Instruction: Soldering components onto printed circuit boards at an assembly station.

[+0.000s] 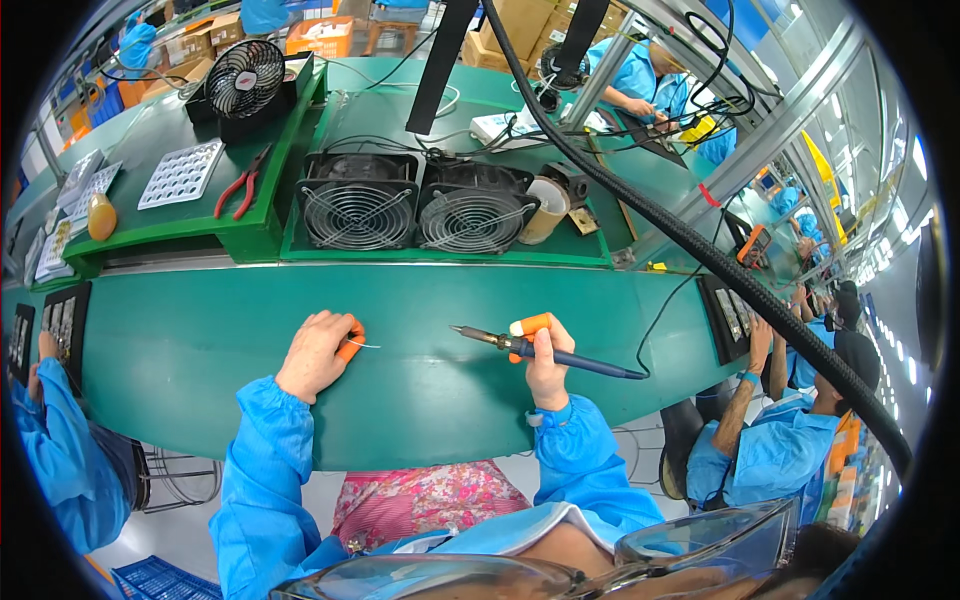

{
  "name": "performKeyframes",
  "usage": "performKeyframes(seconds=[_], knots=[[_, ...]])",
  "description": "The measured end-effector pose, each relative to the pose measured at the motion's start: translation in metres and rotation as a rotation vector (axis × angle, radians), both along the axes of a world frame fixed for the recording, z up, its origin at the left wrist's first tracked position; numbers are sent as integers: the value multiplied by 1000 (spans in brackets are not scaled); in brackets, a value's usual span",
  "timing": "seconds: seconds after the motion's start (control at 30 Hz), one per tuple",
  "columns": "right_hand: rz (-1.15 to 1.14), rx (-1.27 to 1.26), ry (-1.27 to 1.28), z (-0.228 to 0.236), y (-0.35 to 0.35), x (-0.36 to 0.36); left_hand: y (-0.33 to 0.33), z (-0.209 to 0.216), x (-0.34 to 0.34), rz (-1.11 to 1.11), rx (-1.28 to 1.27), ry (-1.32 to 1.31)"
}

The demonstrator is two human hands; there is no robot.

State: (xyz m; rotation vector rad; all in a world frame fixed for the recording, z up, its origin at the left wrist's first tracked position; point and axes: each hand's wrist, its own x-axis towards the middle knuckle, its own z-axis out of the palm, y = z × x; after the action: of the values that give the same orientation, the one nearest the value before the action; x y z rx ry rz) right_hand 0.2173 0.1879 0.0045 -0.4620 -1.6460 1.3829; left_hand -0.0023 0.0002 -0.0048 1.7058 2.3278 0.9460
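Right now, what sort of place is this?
Likely an electronics assembly floor: a soldering iron in the right hand, two fans with wire guards beyond the green worktop, and co-workers in similar blue clothing at nearby stations.

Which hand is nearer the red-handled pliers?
Left. The left hand, pinching a thin wire, is on the near side of the pliers and somewhat right; the right hand, gripping the soldering iron, is much farther right.

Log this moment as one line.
left hand: pinches thin strand; right hand: holds soldering iron, tip leftward; iron/strand: apart; ahead: two grilled fans
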Motion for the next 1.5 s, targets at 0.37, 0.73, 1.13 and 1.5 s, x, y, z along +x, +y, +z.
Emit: performKeyframes(seconds=[0.37, 0.73, 1.13, 1.5], knots=[[-13, -54, 24, -3, -1, 0, -1, -7, -3, -5, 61, 13], [-10, -44, 22, -5, 2, -1, -2, -9, -5, -12, 61, 23], [-15, -9, 20, -4, 0, -1, -2, -9, -5, -25, 59, 23], [-53, 33, -28, -10, 6, 2, -3, 1, 0, -4, 1, 12]])
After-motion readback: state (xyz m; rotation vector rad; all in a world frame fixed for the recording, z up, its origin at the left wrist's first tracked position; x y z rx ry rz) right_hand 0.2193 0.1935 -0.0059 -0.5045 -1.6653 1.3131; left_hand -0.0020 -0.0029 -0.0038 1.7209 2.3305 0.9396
